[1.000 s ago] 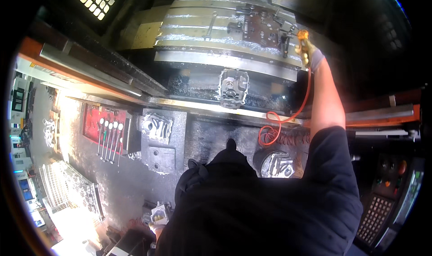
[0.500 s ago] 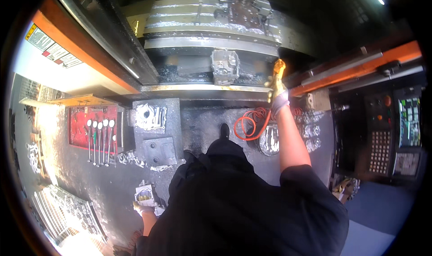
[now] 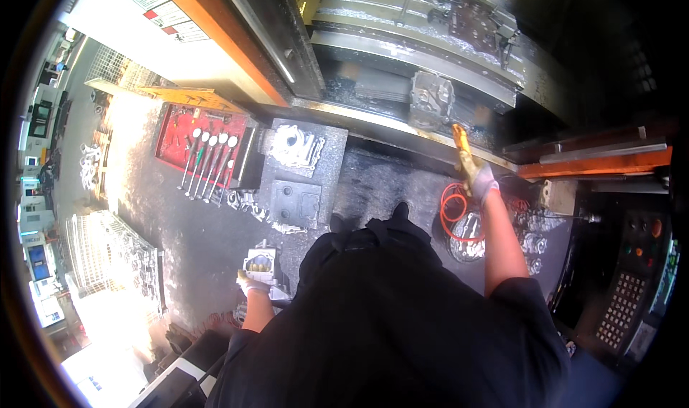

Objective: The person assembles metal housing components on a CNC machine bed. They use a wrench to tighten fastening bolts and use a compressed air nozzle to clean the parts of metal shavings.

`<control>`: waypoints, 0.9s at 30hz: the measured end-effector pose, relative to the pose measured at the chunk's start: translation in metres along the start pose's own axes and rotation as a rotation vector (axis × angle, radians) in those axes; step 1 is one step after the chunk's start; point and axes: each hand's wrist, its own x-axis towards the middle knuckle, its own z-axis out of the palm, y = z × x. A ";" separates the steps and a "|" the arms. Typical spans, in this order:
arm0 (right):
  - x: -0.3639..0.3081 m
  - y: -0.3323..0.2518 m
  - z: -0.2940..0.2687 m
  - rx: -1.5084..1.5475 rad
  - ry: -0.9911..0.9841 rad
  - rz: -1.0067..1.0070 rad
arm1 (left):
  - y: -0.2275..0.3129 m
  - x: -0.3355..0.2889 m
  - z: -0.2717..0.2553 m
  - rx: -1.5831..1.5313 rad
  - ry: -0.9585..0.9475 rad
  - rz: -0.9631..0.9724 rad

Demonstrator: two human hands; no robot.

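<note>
Black short-sleeved shirt, black shoes, light work gloves on both hands (image 3: 252, 282).

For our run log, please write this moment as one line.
left hand: holds grey metal casting low at side | right hand: gloved, holds yellow tool at machine sill | orange coiled hose below

The floor (image 3: 179, 221) is dark grey and looks rough. A big machine (image 3: 430, 42) with orange edges stands at the top. A red tray (image 3: 204, 139) of tools lies on the floor. A wire cage (image 3: 111, 261) stands at the left, in bright light. A button panel (image 3: 631, 293) is at the right.
</note>
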 end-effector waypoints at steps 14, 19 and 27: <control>0.155 0.041 0.021 0.020 -0.141 -0.126 | -0.066 -0.068 0.004 -0.397 0.249 -0.069; 0.148 0.025 0.026 0.014 -0.146 -0.051 | -0.073 -0.091 0.002 -0.379 0.321 -0.054; 0.122 0.013 0.020 0.025 -0.116 -0.001 | -0.066 -0.068 0.025 -0.263 0.249 -0.087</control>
